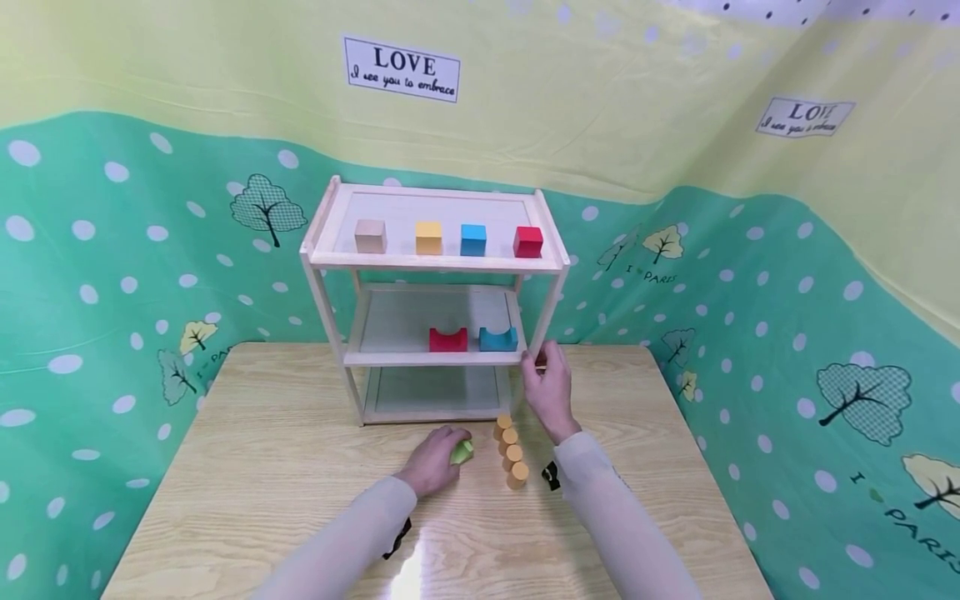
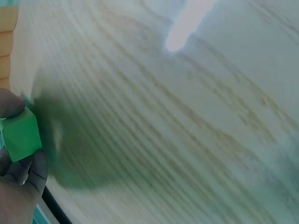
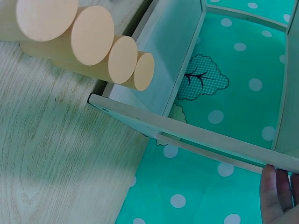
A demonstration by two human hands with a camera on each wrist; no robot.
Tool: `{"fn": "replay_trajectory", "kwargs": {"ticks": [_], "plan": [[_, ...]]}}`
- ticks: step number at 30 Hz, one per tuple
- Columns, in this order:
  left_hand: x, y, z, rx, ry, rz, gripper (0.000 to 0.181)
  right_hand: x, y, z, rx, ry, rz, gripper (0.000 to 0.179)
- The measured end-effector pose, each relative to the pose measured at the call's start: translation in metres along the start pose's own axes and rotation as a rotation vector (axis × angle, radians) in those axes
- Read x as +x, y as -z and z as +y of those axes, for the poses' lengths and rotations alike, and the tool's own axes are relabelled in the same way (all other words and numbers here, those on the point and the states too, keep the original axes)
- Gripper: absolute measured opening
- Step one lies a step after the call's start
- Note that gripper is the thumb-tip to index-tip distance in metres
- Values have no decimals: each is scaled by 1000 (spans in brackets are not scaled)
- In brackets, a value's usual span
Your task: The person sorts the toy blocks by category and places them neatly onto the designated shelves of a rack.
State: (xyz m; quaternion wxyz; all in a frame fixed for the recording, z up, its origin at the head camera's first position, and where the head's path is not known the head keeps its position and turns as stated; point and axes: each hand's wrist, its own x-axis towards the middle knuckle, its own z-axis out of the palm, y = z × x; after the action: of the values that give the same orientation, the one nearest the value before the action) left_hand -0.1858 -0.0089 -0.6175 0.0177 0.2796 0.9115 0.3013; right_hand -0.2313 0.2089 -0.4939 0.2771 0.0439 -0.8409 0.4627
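My left hand [image 1: 435, 462] pinches a green block [image 2: 22, 135] between thumb and fingers, low over the table in front of the shelf. Part of the block is hidden by the fingers. At the right front post of a pale wooden three-tier shelf [image 1: 438, 359] is my right hand [image 1: 550, 392], its thumb and fingers about the post at the middle tier's corner. Red and blue notched blocks, the red one [image 1: 448, 341] beside the blue one [image 1: 498, 340], sit on the middle tier, toward its right side.
Several orange-tan cylinders [image 1: 512, 457] stand in a row on the wooden table [image 1: 262, 467], between my hands. On the top tier sit a plain wood cube [image 1: 371, 237], a yellow cube [image 1: 429, 238], a blue cube [image 1: 473, 240] and a red cube [image 1: 528, 242]. Patterned cloth hangs behind.
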Motion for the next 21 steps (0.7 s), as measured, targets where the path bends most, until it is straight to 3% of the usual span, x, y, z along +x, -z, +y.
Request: {"fn": "replay_trajectory", "kwargs": {"ticks": [12, 21], "plan": [[-9, 20, -2, -23, 26, -26, 49, 0, 0, 1, -6, -19, -13, 9], [-14, 38, -3, -25, 30, -11, 53, 0, -1, 1, -5, -15, -10, 10]]}}
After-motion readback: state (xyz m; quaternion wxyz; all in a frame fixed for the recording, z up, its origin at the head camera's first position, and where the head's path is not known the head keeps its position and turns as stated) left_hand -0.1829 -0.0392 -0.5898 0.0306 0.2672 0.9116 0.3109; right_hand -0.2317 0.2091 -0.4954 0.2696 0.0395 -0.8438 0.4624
